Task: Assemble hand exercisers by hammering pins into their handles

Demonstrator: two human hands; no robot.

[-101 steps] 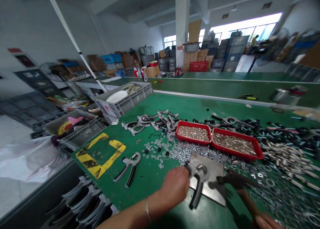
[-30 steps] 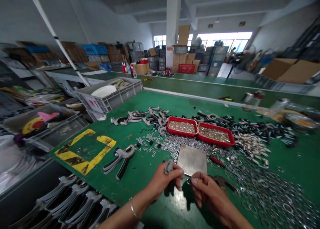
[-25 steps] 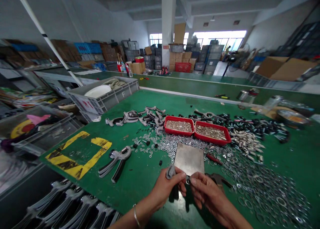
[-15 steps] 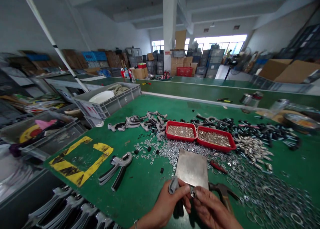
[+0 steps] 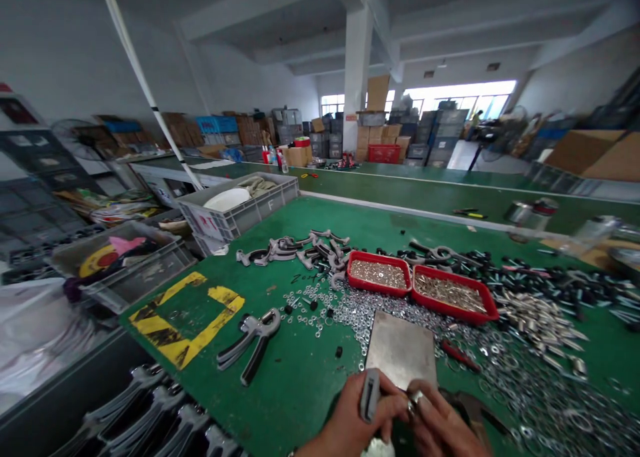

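L hand (image 5: 353, 420) and R hand (image 5: 440, 425) are together at the bottom edge of the view, knuckles almost touching, just off the near edge of a dull steel plate (image 5: 400, 350) on the green worktop (image 5: 310, 390). L hand clamps a grey cast-metal handle piece (image 5: 370, 396): long axis near upright in view, top end pointing away from the person, w/ a slight lean right and a slot down its face. R hand pinches a small shiny metal fitting (image 5: 413, 402) close to that piece; fingers hide exactly how they meet.

A hammer (image 5: 463, 404) lies just right of R hand, and a small red-handled tool (image 5: 459, 356) just right of the plate. Approx. straight ahead are two red plastic trays (image 5: 379, 274) (image 5: 450, 294) of tiny silver parts. Loose zinc-bright washers and nuts (image 5: 525, 377) are scattered around the plate, w/ silver tubes (image 5: 530, 320) beyond. Left of the plate, an assembled hand gripper w/ black grips (image 5: 250, 344) lies beside a yellow-and-black tape frame (image 5: 185, 317). Cast pieces (image 5: 295, 250) are heaped further up. Handwriting on the worktop (image 5: 305, 278) looks like "2014" but is blurry. A grey plastic crate (image 5: 235, 207) shows a moulded "F".
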